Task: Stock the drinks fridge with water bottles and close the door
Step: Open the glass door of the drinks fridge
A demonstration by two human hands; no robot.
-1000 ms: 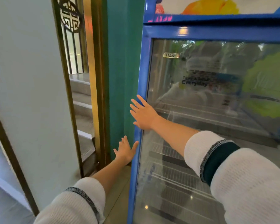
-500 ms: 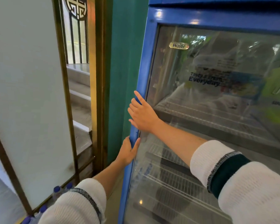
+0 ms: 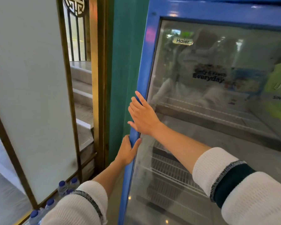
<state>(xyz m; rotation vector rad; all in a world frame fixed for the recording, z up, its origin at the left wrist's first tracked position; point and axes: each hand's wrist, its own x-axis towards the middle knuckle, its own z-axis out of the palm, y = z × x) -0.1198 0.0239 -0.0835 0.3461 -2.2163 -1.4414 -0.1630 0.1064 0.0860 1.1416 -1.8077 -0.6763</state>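
Fridge door (image 3: 144, 65) edge now gripped by left hand (image 3: 126, 151), right hand (image 3: 143, 116) flat

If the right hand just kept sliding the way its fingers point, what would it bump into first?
The right hand lies flat on the fridge door frame, fingers aimed up and left. It would likely run off the blue edge toward the teal wall, though depth is unclear.

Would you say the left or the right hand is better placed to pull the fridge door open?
Probably the left hand: its fingers wrap the blue door frame's edge with the thumb on the front. The right hand lies flat against the frame, suited to pushing.
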